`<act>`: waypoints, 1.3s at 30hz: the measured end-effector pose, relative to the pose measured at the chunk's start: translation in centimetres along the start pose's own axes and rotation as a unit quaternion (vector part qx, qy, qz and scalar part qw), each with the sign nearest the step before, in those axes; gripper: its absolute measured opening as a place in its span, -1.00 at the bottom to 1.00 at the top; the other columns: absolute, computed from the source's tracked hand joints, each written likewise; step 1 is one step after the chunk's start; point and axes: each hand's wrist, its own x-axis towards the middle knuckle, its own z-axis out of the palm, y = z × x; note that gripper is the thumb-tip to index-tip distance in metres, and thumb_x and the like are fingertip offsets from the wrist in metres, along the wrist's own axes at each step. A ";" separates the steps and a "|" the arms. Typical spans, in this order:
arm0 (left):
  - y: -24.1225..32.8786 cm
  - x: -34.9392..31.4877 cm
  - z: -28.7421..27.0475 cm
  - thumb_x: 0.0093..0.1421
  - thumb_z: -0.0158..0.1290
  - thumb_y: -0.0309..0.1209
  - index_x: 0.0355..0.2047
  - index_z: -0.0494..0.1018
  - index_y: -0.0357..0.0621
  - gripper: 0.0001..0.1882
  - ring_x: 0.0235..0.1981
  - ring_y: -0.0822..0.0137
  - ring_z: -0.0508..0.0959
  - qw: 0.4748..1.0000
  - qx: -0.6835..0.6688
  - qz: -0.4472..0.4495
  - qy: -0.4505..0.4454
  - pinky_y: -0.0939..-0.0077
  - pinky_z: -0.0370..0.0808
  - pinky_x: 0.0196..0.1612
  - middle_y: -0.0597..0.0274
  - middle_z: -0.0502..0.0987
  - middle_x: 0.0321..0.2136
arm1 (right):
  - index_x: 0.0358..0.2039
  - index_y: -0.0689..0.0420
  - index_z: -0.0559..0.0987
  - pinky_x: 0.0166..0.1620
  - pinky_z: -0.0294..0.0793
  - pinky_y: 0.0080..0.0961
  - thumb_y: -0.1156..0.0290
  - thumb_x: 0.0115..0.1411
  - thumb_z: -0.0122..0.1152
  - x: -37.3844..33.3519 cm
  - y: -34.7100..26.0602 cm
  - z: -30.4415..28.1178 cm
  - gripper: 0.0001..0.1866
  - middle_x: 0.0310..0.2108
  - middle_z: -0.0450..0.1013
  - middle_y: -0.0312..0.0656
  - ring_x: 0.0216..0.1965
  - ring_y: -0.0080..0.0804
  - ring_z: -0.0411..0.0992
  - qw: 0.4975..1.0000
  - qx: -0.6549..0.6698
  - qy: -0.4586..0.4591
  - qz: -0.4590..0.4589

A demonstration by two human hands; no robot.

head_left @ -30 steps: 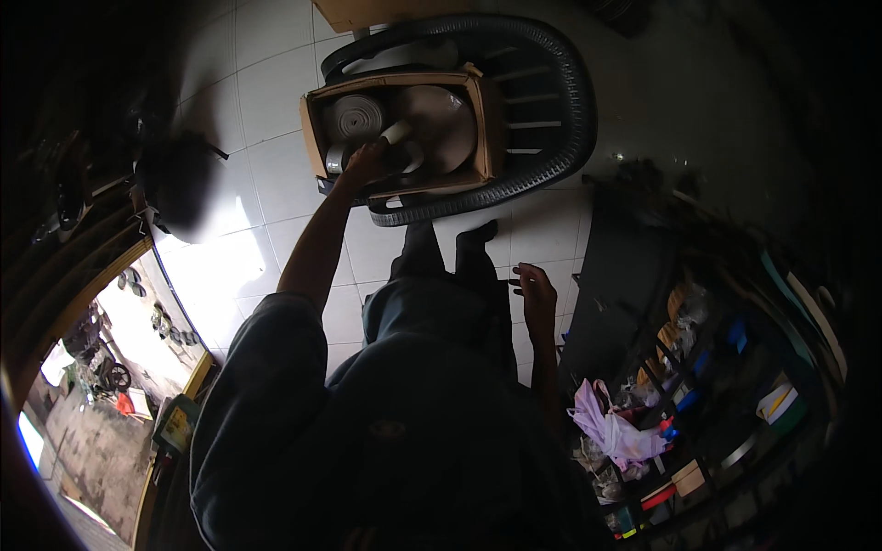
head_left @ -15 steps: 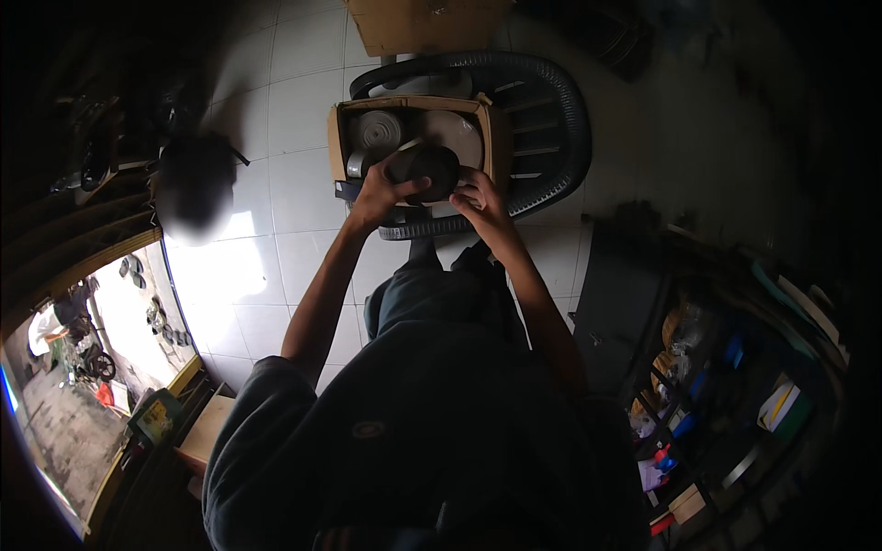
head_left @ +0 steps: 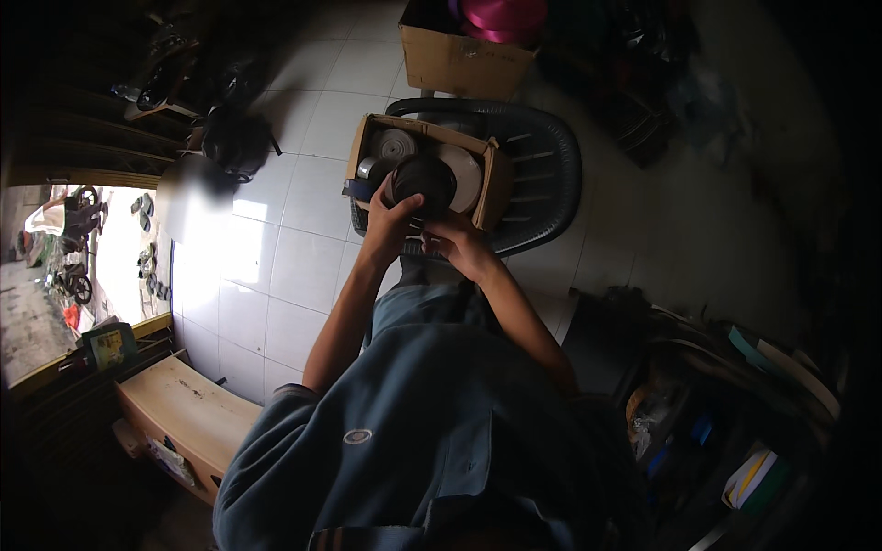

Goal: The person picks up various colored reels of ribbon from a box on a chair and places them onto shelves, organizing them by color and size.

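Right hand [head_left: 457,241]: shifted from the dark roll's right side to its near edge, closer to the left hand [head_left: 391,219]; fingers curled, grip too shadowed to tell. Left hand: clamped on the roll's left side, thumb across its face. Dark roll [head_left: 425,180]: over the near part of a cardboard box [head_left: 499,184]. Inside box: coiled grey roll [head_left: 397,144], far left; larger pale roll [head_left: 465,174], right. Beneath box: black chair [head_left: 556,197]. Beyond chair: second box [head_left: 459,66], holding pink ribbon [head_left: 503,18].
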 end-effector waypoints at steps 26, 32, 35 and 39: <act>1.6 -8.2 8.9 -0.11 0.29 -0.51 0.01 0.32 -0.24 -0.37 -0.08 0.27 0.49 0.918 0.331 0.045 -0.212 0.38 0.42 0.03 0.08 0.50 -0.16 | -0.20 0.28 0.50 -0.39 0.32 -0.66 0.53 0.12 0.13 -15.1 -3.0 -5.3 -0.78 -0.50 0.41 -0.29 -0.51 -0.62 0.33 0.939 -0.007 0.220 -0.263; 1.1 -6.4 7.7 -0.01 0.22 -0.49 0.01 0.33 -0.19 -0.46 -0.10 0.18 0.52 0.817 0.439 0.125 -0.352 0.37 0.46 -0.03 0.00 0.50 -0.17 | -0.27 0.26 0.50 -0.51 0.24 -0.69 0.45 0.15 0.15 -16.7 -1.0 -2.6 -0.83 -0.61 0.35 -0.37 -0.60 -0.70 0.25 0.818 -0.166 0.426 -0.348; 1.2 -6.5 6.7 -0.01 0.21 -0.50 0.01 0.34 -0.17 -0.47 -0.14 0.16 0.54 0.790 0.449 0.123 -0.398 0.37 0.50 -0.10 -0.01 0.51 -0.18 | -0.29 0.25 0.50 -0.43 0.25 -0.70 0.49 0.16 0.13 -17.9 1.8 -1.8 -0.87 -0.56 0.35 -0.37 -0.54 -0.70 0.25 0.789 -0.173 0.473 -0.351; 1.0 -7.9 6.0 -0.01 0.19 -0.51 0.02 0.33 -0.23 -0.46 -0.16 0.21 0.56 0.791 0.438 0.087 -0.419 0.38 0.50 -0.08 0.05 0.52 -0.17 | -0.31 0.26 0.50 -0.36 0.27 -0.70 0.51 0.17 0.12 -19.5 5.3 0.0 -0.90 -0.51 0.36 -0.36 -0.46 -0.70 0.26 0.743 -0.166 0.546 -0.349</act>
